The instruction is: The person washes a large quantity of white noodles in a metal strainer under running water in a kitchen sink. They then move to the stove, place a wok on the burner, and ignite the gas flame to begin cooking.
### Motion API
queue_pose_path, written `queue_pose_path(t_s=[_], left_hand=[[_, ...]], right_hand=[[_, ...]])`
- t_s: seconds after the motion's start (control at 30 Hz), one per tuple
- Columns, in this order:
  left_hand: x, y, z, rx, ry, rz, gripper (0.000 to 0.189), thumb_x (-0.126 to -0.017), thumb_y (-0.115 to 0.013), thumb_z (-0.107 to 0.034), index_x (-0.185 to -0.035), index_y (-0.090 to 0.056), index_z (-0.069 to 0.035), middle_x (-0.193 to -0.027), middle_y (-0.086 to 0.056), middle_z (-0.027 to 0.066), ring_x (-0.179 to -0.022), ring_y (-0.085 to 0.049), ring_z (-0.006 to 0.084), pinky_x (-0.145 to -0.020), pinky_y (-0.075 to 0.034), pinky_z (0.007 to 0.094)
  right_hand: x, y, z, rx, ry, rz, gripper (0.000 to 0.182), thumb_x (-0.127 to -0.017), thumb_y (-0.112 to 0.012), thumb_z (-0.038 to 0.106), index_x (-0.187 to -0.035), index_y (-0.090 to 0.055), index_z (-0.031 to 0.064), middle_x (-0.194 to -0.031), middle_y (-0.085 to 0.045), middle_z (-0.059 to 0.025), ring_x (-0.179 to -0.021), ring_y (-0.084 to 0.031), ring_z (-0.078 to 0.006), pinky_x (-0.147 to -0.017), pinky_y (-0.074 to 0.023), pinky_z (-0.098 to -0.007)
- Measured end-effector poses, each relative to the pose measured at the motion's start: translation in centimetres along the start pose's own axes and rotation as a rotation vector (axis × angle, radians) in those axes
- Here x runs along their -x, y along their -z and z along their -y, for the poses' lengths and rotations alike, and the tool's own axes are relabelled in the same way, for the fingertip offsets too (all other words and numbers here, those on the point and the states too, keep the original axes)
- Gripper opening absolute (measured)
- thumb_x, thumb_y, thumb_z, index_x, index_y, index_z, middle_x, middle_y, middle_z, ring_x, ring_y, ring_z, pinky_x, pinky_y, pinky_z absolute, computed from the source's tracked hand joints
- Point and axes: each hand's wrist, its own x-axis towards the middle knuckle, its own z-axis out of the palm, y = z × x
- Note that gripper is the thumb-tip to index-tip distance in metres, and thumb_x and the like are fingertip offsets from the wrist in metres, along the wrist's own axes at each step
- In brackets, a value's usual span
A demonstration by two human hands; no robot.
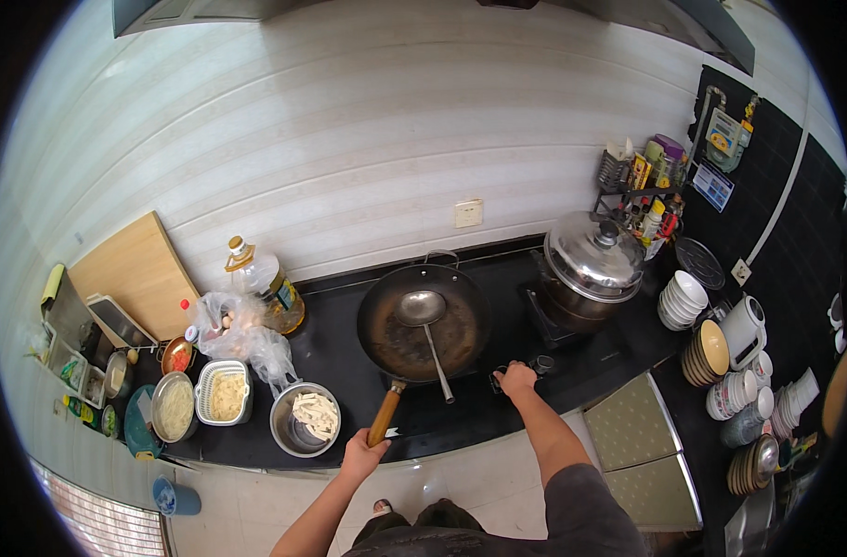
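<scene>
A dark wok (389, 341) sits on the black stove top, and my left hand (365, 452) is closed around its wooden handle (386, 411). A metal ladle (421, 308) rests in the wok, its shaft lying over the near rim. To the wok's right, my right hand (517, 379) has its fingers on a stove control knob (496, 381). A second knob (542, 363) is just beside that hand. Left of the wok, a steel bowl (282, 433) holds pale strips of food (315, 416).
A lidded steel pot (591, 261) stands right of the wok. At left are a white basket (204, 390), a bowl of pale shreds (174, 407), an oil jug (284, 299) and a plastic bag of eggs (235, 324). Stacked bowls (681, 299) line the right counter.
</scene>
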Motion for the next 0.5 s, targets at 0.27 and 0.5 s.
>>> queue_pose_path(t_s=[0.27, 0.5], left_hand=[[-0.5, 0.0, 1.2, 0.063, 0.074, 0.098, 0.040, -0.072, -0.069, -0.028, -0.092, -0.054, 0.003, -0.064, -0.057, 0.0097, -0.054, -0.056, 0.0164, -0.051, -0.046, 0.0278], [-2.2, 0.7, 0.4, 0.363, 0.342, 0.328, 0.039, -0.077, -0.065, -0.033, -0.089, -0.049, 0.000, -0.057, -0.052, 0.0051, -0.044, -0.055, 0.0144, -0.038, -0.043, 0.0244]], right_hand=[[5.8, 2.6, 0.4, -0.328, -0.075, -0.184, 0.038, -0.078, -0.057, 0.041, -0.082, -0.053, 0.0037, -0.080, -0.061, -0.0150, -0.076, -0.060, -0.0315, -0.064, -0.0477, -0.0404], [15.1, 1.6, 2.3, -0.580, -0.096, -0.141, 0.034, -0.079, -0.058, 0.037, -0.080, -0.056, 0.0028, -0.069, -0.062, -0.0120, -0.065, -0.060, -0.0254, -0.060, -0.0462, -0.0353]])
